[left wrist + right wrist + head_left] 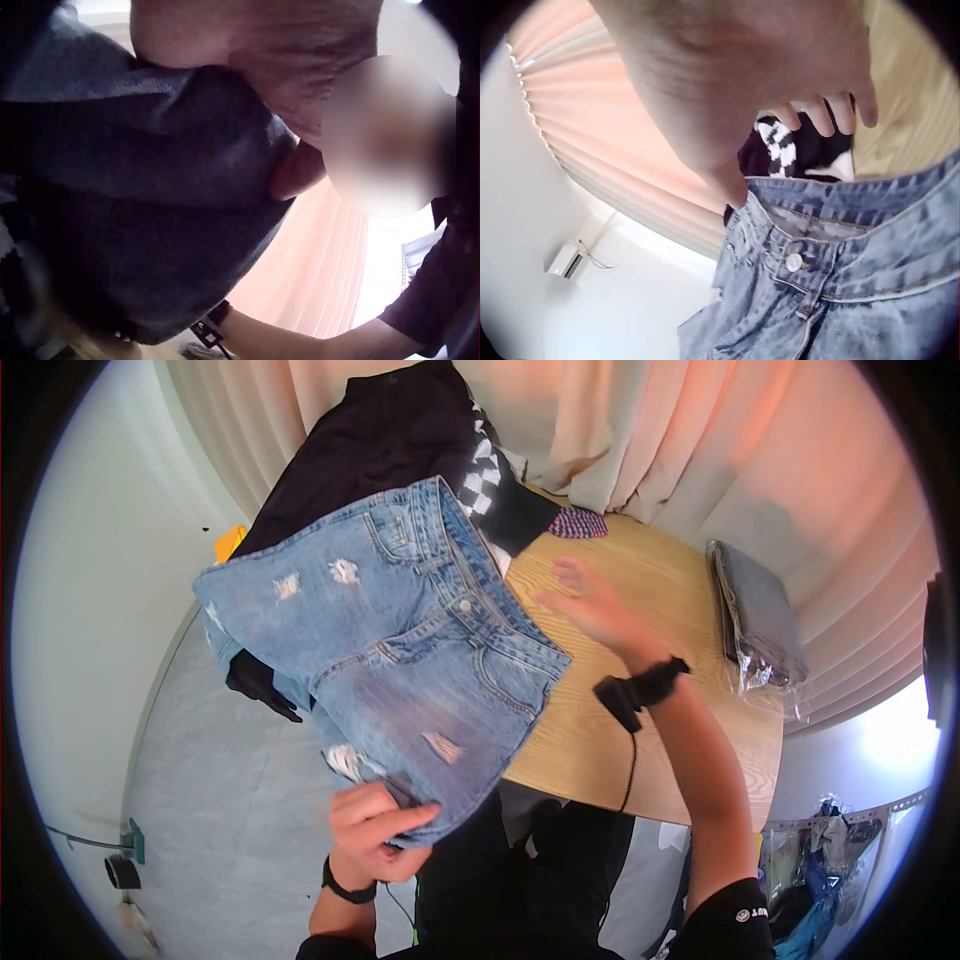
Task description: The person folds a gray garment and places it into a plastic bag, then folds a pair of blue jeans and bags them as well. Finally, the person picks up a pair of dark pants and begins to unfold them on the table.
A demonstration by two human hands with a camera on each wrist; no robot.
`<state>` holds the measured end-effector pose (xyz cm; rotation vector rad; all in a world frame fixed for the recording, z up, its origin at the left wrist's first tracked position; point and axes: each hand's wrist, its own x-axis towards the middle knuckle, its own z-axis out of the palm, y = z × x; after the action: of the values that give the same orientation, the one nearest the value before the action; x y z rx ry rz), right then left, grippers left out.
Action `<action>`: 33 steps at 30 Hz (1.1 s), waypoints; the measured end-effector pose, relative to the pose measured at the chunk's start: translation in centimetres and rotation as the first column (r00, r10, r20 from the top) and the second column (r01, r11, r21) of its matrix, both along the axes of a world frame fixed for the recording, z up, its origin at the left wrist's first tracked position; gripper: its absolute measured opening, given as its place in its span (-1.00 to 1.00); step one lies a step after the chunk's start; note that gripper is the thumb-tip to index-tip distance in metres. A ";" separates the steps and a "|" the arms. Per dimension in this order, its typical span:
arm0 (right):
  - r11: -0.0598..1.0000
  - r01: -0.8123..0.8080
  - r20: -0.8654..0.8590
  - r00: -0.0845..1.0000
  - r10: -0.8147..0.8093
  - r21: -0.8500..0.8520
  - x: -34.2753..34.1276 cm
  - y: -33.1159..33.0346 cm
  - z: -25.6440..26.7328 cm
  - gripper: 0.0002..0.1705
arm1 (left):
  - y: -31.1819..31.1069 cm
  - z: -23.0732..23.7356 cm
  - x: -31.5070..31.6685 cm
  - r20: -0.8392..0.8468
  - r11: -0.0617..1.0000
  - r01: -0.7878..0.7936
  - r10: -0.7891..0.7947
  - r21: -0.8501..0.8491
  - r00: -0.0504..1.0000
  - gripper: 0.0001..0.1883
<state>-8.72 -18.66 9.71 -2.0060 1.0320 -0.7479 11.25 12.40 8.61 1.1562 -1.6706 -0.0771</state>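
Pale-grained wooden table with pleated curtains hanging just behind it, their cream folds tinted peach and pinkish orange by the light. A plain white wall rises at the left of the head view beside a smooth grey floor, while at the right a bright white patch of light lies above a perforated strip. The right wrist view shows a box-shaped white fixture with a thin dark wire.
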 end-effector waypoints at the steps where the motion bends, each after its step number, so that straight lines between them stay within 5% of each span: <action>1: 1.000 -0.002 0.003 1.000 0.002 -0.008 1.8 -1.0 -1.2 -0.16 | 0.3 -0.2 0.2 0.003 1.000 -0.002 0.002 -0.008 1.000 -0.64; 4: 0.997 -0.050 -0.019 0.999 0.051 0.061 6.1 -1.7 -2.0 0.00 | 1.3 -1.4 0.6 -0.036 0.999 0.004 -0.002 0.050 0.999 -0.65; 6: 0.957 -0.112 -0.090 0.986 0.141 0.268 7.8 -0.4 0.2 0.09 | 1.6 -1.7 0.9 -0.063 0.995 0.009 -0.003 0.100 0.998 -0.65; 8: 0.986 -0.062 -0.204 0.975 0.093 0.153 9.2 -0.9 -0.6 0.12 | 2.0 -1.6 1.2 -0.052 0.992 0.012 -0.006 0.125 0.999 -0.65; 10: 0.981 0.047 -0.317 0.943 -0.106 -0.189 10.1 -1.3 -2.3 0.10 | 2.2 -1.5 0.8 -0.134 0.992 0.007 0.010 0.129 0.991 -0.64; 11: 0.980 0.051 -0.315 0.943 -0.111 -0.193 10.1 -1.4 -2.8 0.10 | 2.2 -1.1 0.6 -0.099 0.989 -0.021 0.035 0.145 0.994 -0.60; 14: 0.956 0.055 -0.360 0.919 -0.162 -0.288 10.3 -2.7 -3.6 0.01 | 2.6 -0.2 0.2 -0.052 0.968 -0.057 0.072 0.243 0.996 -0.43; 16: 0.996 -0.065 -0.231 0.972 0.049 -0.060 9.8 -4.3 -3.9 -0.19 | 2.7 0.0 0.0 -0.038 0.950 -0.076 0.091 0.304 0.995 -0.38; 18: 0.995 -0.006 -0.266 0.964 -0.022 -0.102 9.8 -2.1 -1.8 -0.28 | 3.2 0.0 -0.2 -0.033 0.917 -0.098 0.120 0.386 0.992 -0.33; 20: 0.989 0.029 -0.296 0.952 -0.072 -0.145 10.0 -1.8 -1.6 -0.36 | 3.2 0.0 0.2 0.163 0.925 -0.217 0.173 0.311 0.971 -0.28; 22: 0.958 0.180 -0.073 0.977 -0.201 -0.225 8.6 -4.0 -2.2 -0.43 | 3.8 0.3 0.5 0.170 0.907 -0.294 0.252 0.303 0.953 -0.28; 25: 0.984 0.165 0.186 0.967 -0.176 0.073 2.4 -7.8 -0.6 -0.49 | 4.6 0.9 0.3 0.147 0.869 -0.469 0.449 0.156 0.881 -0.43; 26: 0.978 0.083 0.263 0.956 -0.133 0.194 0.3 -8.9 0.0 -0.54 | 4.6 1.2 0.3 0.148 0.867 -0.473 0.452 0.160 0.879 -0.43; 28: 0.903 -0.132 0.412 0.910 -0.054 0.410 -3.8 -7.2 4.9 -0.65 | 4.2 2.0 0.3 0.160 0.871 -0.476 0.490 -0.120 0.857 -0.57; 33: 0.869 0.040 0.473 0.826 -0.307 0.493 -13.5 -5.9 9.9 -0.68 | 0.5 1.9 -0.9 0.121 0.806 -0.507 0.561 -0.304 0.819 -0.60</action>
<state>-22.19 -24.53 19.65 -1.1879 0.9469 -0.9864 10.36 12.87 10.51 1.4259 -1.4090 0.6274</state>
